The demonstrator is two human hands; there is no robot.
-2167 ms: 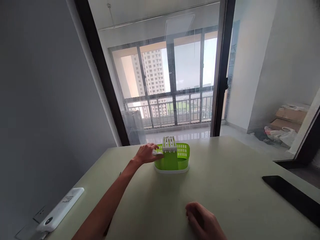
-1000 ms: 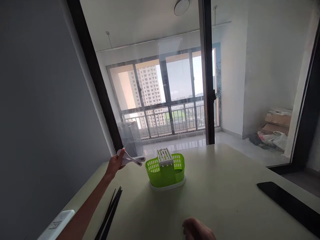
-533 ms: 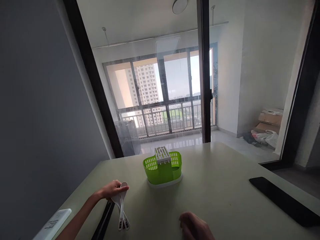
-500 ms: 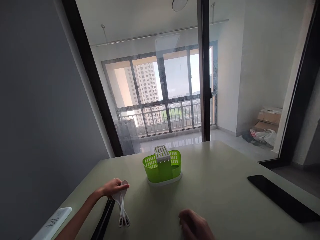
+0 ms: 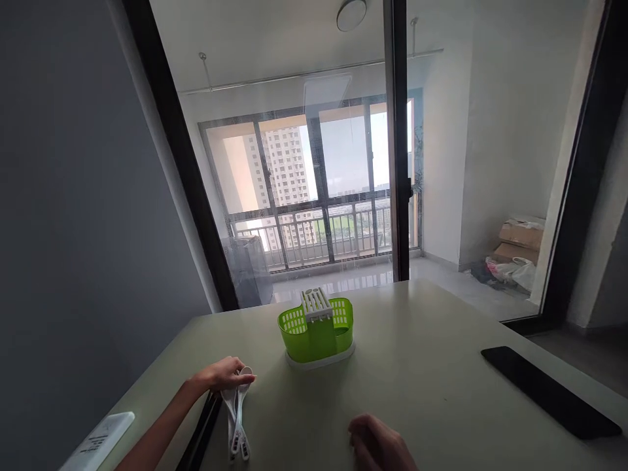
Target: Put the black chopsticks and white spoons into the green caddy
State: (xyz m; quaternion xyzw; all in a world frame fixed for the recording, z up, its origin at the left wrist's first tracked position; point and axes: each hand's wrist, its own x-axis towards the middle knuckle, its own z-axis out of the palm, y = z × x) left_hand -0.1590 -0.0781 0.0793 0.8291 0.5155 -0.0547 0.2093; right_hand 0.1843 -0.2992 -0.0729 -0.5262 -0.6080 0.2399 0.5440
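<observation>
At the left of the table, my left hand (image 5: 223, 376) is closed around white spoons (image 5: 239, 418). Their bowls are up at my fingers, and their dark-marked handle ends point toward me. Long black chopsticks (image 5: 201, 432) lie beside the spoons, their far ends under my left hand; whether my fingers touch them I cannot tell. Near the front edge my right hand (image 5: 377, 441) rests with its fingers curled in, and nothing shows in it. Beyond both hands stands a green cutlery basket (image 5: 294, 343) with a white slotted top (image 5: 316, 304) and a white base.
A white, flat box-like object with dark print (image 5: 101, 441) lies at the table's left edge. A long black flat piece (image 5: 549, 392) lies on the right side. Behind the pale table (image 5: 417, 353) are a dark-framed glass door and a balcony with cardboard boxes (image 5: 523, 239).
My left hand and the spoons have shifted slightly lower in view, and the spoon handles sit closer together. My right hand stays curled in nearly the same place. The view has tilted a little.
</observation>
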